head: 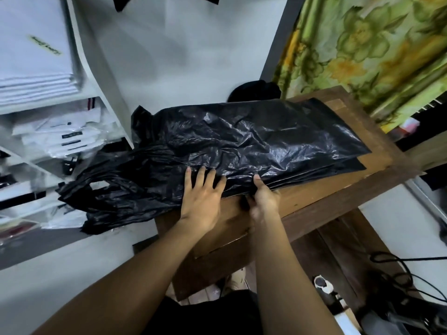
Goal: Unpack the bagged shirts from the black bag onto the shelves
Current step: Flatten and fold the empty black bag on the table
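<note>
A large crinkled black plastic bag (242,139) lies flat across a small brown wooden table (338,197), its open handle end hanging off the left side. My left hand (202,197) rests on the bag's near edge with fingers spread flat. My right hand (263,197) grips the near edge, thumb on top and fingers tucked beneath. White shelves (101,76) at the left hold stacks of clear-bagged white shirts (55,136). Whatever is inside the bag is hidden.
A green floral curtain (375,49) hangs at the back right. A dark rounded object (254,91) sits behind the bag. Black cables (406,281) and a white device lie on the floor at the lower right. A grey wall stands behind.
</note>
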